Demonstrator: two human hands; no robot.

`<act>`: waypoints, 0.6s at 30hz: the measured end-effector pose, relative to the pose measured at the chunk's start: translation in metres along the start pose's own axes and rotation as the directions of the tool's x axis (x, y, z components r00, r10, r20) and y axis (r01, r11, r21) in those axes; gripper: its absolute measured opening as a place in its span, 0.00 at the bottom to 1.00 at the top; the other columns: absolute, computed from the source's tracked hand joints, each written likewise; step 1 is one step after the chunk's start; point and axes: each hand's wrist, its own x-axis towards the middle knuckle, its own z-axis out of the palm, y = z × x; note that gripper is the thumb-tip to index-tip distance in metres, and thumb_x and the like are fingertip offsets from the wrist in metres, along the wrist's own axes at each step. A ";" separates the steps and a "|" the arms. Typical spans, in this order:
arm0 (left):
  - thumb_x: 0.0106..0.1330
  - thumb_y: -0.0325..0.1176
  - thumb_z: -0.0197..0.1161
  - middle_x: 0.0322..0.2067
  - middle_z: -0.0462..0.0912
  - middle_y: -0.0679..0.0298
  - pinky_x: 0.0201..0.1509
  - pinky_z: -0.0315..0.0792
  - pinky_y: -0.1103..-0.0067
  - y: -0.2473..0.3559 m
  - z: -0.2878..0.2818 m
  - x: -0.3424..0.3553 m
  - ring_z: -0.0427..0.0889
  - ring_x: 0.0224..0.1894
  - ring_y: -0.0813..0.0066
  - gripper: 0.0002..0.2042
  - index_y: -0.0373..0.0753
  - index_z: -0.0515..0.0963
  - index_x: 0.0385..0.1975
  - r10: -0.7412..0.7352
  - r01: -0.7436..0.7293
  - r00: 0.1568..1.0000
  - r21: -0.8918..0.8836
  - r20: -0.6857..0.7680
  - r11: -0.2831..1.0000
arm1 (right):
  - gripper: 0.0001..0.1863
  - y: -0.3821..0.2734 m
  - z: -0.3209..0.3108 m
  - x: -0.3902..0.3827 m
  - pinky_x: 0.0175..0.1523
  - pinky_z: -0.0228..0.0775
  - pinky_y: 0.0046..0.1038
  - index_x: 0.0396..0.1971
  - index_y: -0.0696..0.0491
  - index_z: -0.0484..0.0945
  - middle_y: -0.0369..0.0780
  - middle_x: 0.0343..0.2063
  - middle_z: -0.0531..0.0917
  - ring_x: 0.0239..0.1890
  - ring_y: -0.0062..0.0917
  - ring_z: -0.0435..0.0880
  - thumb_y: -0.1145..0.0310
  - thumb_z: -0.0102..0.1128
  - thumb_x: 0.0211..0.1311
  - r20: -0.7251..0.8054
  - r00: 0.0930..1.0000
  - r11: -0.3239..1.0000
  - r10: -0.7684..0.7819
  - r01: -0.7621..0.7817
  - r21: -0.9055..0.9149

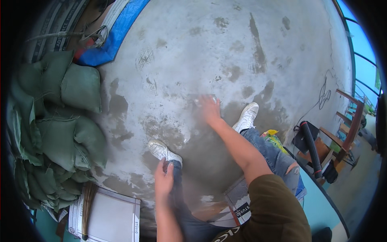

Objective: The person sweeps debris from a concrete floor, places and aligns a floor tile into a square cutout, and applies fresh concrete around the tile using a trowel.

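My right hand (209, 111) is stretched out over the grey concrete floor (209, 48), blurred by motion. Under its fingers shows the edge of a thin, flat grey rectangular piece (196, 97), which the hand seems to hold; its kind is unclear. Dark damp-looking patches and pale powdery ones mark the floor around it. My left hand (164, 179) hangs above my left leg, just below the white shoe (160, 149). Its thumb and fingers are apart, with nothing seen in them. The other white shoe (247, 115) stands to the right of my right hand.
Green stuffed sacks (80, 86) are piled along the left, below a blue sheet (125, 28). A flat white carton (109, 215) and a stick broom (87, 205) lie at the lower left. Rightward are a black tube (310, 147), a loose cable (322, 97) and wooden furniture (350, 121).
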 end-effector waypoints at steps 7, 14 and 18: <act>0.67 0.35 0.56 0.49 0.77 0.47 0.54 0.70 0.73 0.008 0.003 -0.001 0.77 0.50 0.63 0.23 0.27 0.67 0.57 0.010 -0.009 1.000 0.099 -0.011 0.995 | 0.23 0.086 -0.042 0.067 0.51 0.70 0.42 0.56 0.53 0.70 0.44 0.51 0.77 0.51 0.43 0.76 0.76 0.46 0.58 -0.164 0.848 0.845 0.503 -0.443 0.299; 0.67 0.35 0.56 0.48 0.78 0.48 0.53 0.70 0.74 0.013 0.021 0.011 0.78 0.49 0.64 0.22 0.27 0.67 0.57 -0.054 0.045 0.998 0.178 0.045 0.983 | 0.26 -0.007 0.020 0.005 0.57 0.67 0.43 0.61 0.55 0.62 0.49 0.57 0.69 0.58 0.43 0.71 0.72 0.47 0.59 -0.030 0.919 0.863 0.394 -0.359 0.355; 0.66 0.34 0.57 0.47 0.78 0.46 0.53 0.70 0.72 -0.024 0.043 0.037 0.79 0.48 0.60 0.22 0.26 0.67 0.56 0.016 -0.008 0.999 0.263 -0.029 0.965 | 0.26 0.020 -0.005 -0.004 0.58 0.66 0.41 0.57 0.57 0.66 0.52 0.55 0.72 0.57 0.45 0.71 0.68 0.54 0.58 0.236 0.937 0.806 0.257 -0.343 0.482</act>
